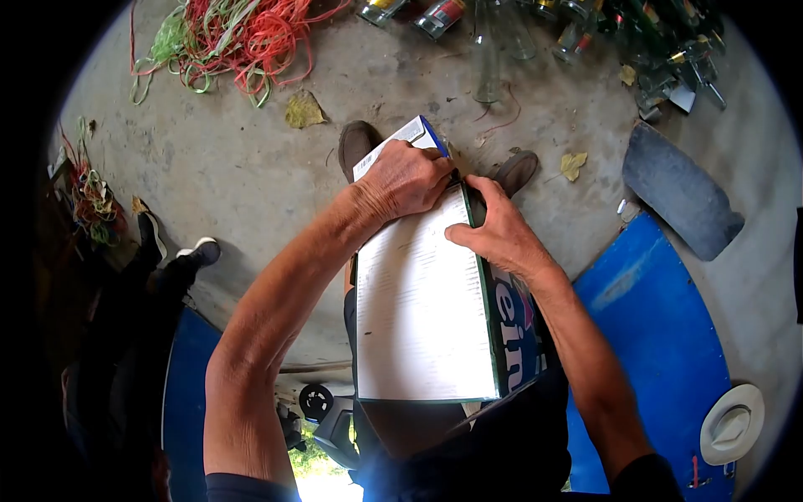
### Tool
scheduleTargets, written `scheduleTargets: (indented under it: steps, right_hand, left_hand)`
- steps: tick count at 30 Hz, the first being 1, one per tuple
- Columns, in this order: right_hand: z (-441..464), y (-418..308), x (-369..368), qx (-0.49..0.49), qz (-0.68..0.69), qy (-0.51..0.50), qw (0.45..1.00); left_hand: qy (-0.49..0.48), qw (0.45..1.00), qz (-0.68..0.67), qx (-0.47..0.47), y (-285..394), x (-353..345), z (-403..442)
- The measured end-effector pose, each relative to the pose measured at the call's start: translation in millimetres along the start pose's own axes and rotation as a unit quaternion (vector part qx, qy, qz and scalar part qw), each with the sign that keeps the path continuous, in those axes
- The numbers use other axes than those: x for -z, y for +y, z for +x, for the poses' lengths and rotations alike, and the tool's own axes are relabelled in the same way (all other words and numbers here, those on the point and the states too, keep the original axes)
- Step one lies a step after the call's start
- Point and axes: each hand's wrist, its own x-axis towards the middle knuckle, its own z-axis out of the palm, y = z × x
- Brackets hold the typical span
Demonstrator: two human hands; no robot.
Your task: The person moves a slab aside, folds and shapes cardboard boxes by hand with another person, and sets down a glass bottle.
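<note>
A cardboard box [422, 309] rests across my lap, its plain white face turned up. Its right side is dark green and blue with large white letters, and a white and blue flap sticks out at the far end. My left hand [410, 177] is closed at the far right corner beside the flap, fingers curled on the edge; the fingertips are partly hidden. Just to its right, my right hand [502, 224] grips the box's right edge, thumb on the white face and index finger reaching toward the corner. Its other fingers are hidden behind the side.
Red and green plastic strips [251, 38] lie heaped on the concrete floor ahead. Glass bottles [652, 42] are piled at the far right. A grey slab [682, 191], a blue sheet [644, 318] and a white hat [733, 424] are at right. Another person's shoes [199, 251] show at left.
</note>
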Motion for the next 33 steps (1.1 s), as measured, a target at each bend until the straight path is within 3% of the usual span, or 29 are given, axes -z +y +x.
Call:
scheduleTargets:
  steps: [8,11,14,18,25,28,31,33]
  right_hand:
    - [2.3,4.3,1.4,0.017,0.011,0.008,1.0]
    - [4.5,-0.8,4.6,-0.002,-0.002,-0.002,1.0]
    - [0.0,-0.4,5.5,-0.017,-0.012,-0.011,1.0]
    - [0.9,-5.4,6.6,-0.014,-0.008,0.0,1.0]
    - [0.6,2.2,4.7,0.01,-0.009,-0.005,1.0]
    - [-6.0,-4.7,3.9,-0.003,-0.016,0.002,1.0]
    - [0.1,-13.5,11.5,-0.029,0.037,-0.046,0.998]
    - [2.3,-13.7,10.4,-0.024,-0.009,-0.032,0.999]
  left_hand:
    - [-0.003,1.0,-0.015,0.01,0.0,3.4,6.2]
    - [-0.023,0.999,-0.001,-0.035,1.7,14.9,19.3]
    - [-0.103,0.99,0.058,-0.072,-1.8,18.0,30.0]
    - [-0.083,0.99,0.047,-0.106,-6.4,12.2,26.3]
    - [-0.029,0.998,-0.03,-0.04,-8.0,3.9,24.7]
    - [-0.015,0.999,-0.035,0.031,-22.7,6.7,27.3]
    - [0.01,0.995,-0.093,0.033,-7.3,17.1,21.2]
    - [0.023,0.993,-0.103,0.046,-3.6,25.4,34.6]
